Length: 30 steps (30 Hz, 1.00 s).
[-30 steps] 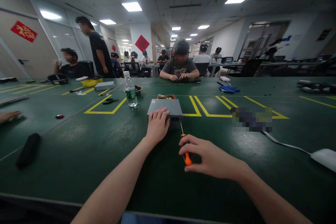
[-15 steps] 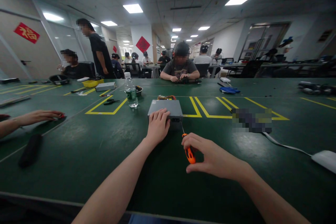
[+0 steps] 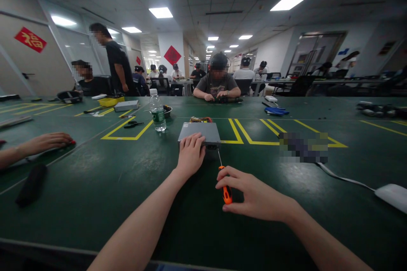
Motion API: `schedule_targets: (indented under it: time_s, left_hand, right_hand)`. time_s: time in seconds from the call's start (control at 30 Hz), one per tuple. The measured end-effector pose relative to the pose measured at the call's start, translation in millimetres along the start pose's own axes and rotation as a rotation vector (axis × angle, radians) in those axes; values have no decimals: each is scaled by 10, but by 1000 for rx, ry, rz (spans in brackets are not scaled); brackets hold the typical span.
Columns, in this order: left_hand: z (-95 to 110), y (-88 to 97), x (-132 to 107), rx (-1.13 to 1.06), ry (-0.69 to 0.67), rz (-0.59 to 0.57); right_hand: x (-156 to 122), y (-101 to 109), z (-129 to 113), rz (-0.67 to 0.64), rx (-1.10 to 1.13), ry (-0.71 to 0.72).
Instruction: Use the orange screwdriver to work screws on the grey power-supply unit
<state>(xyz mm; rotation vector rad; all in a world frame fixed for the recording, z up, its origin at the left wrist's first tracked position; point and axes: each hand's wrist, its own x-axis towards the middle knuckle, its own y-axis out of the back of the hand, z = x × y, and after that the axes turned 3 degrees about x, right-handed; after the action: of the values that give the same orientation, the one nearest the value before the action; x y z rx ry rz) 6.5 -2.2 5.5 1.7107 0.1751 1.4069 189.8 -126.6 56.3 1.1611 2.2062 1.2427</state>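
Observation:
A grey metal computer power supply (image 3: 208, 130) sits on the green table (image 3: 133, 203), its socket side towards me and coloured wires behind it. My left hand (image 3: 190, 156) lies over its top and front edge, fingers stretched flat on the metal. My right hand (image 3: 251, 192) has its fingers and thumb round the handle of an orange and black screwdriver (image 3: 227, 197). The thin shaft points up at the lower right corner of the power supply's front face. Whether the tip sits in a screw is too small to tell.
Behind to the left stand a water bottle (image 3: 158, 112), a bowl (image 3: 167, 111) and black pliers (image 3: 132, 124). A blurred dark object (image 3: 302, 147) with a white cable lies right. Another person's hand (image 3: 52, 142) rests at the left; someone sits opposite (image 3: 218, 80).
The view has shifted slightly. My right hand and the screwdriver handle sit a little lower and further left, and the handle has turned more upright. My left hand stays on the power supply.

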Motion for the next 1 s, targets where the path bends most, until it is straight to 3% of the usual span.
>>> schedule_targets:
  time_s: [1.0]
  left_hand:
    - [-1,18,6,0,0,0]
  right_hand:
    - [14,-8,-26,-31,-53,-13]
